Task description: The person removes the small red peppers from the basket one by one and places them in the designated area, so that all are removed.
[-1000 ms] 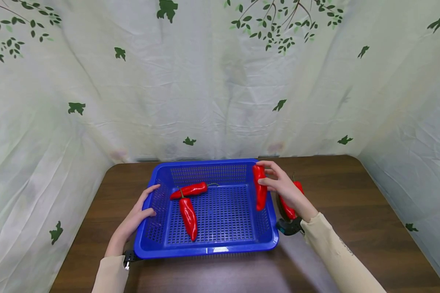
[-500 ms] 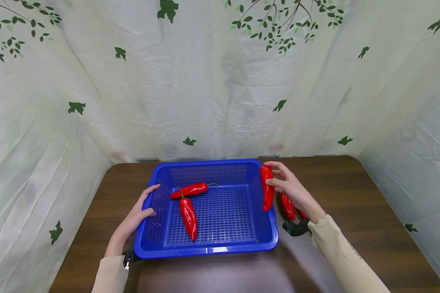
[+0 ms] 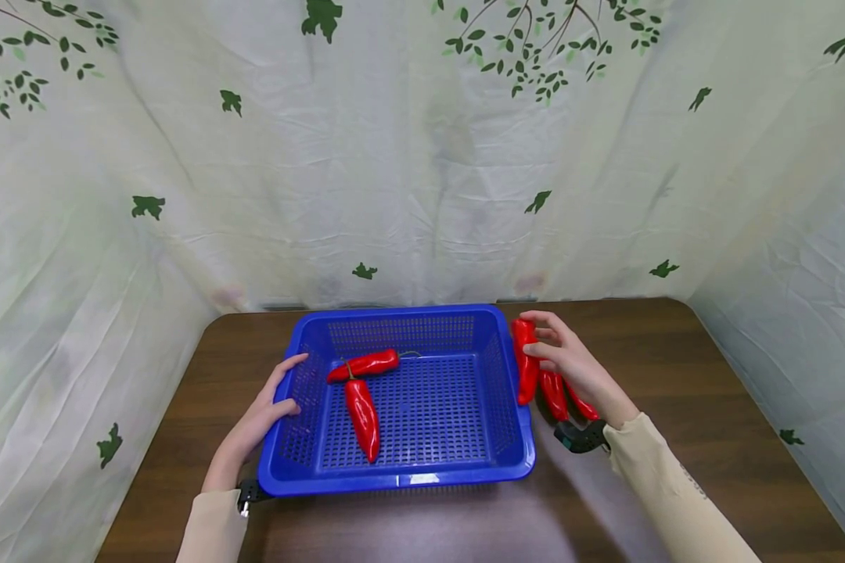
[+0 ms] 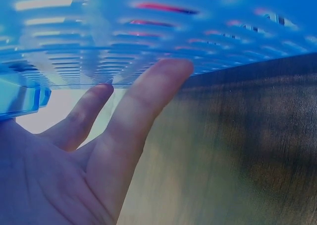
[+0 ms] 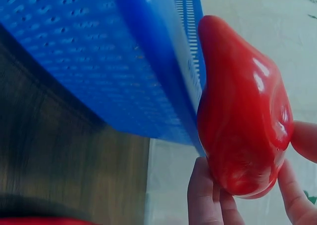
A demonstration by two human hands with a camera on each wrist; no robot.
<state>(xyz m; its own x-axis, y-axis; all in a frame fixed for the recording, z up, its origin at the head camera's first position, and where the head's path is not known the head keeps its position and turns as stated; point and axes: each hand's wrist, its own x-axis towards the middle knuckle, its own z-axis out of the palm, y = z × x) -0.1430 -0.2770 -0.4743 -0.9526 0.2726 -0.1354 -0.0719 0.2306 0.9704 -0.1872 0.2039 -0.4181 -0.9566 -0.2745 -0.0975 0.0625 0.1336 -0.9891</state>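
A blue perforated basket (image 3: 394,486) stands on the wooden table. My left hand (image 3: 259,422) holds its left side, with thumb and a finger showing at the rim; in the left wrist view two fingers (image 4: 138,116) lie along the slotted wall. My right hand (image 3: 573,363) pinches a red pepper (image 3: 526,367) between thumb and fingers, just outside the right rim. The right wrist view has this pepper (image 5: 242,111) beside the rim, apart or touching I cannot tell. Inside the basket one red pepper (image 3: 369,363) lies crosswise and another red pepper (image 3: 363,422) lies lengthwise.
Under and beside my right forearm, a red pepper (image 3: 553,395) and a second red pepper (image 3: 582,405) lie on the table (image 3: 676,391), partly hidden. A white leaf-printed cloth (image 3: 408,172) hangs behind the table and along both sides.
My right hand has moved right with the pepper, from above the basket's inside to just past its right rim. Left hand, basket and the peppers inside have stayed put.
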